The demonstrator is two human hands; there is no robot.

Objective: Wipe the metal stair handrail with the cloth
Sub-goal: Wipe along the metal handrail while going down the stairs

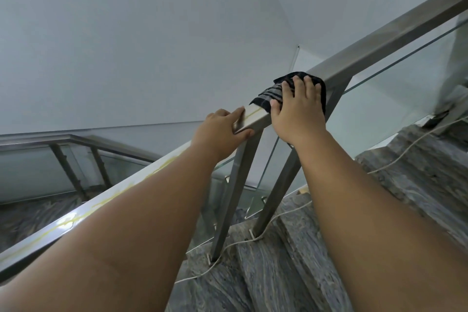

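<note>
Rail: the handrail runs from lower left to upper right of the frame; we see yellowish streaks along its top at lower left.
Cloth: the dark striped cloth lies on the rail at centre, under our right hand.
Right fingers: spread flat, pressing the cloth down, not closed around it.
Left hand: our left hand grips the bare rail just beside the cloth, fingers curled over it.
Handling: we judge the cloth soft and light, likely to bunch; the rail stiff and smooth, so we press from above.
</note>
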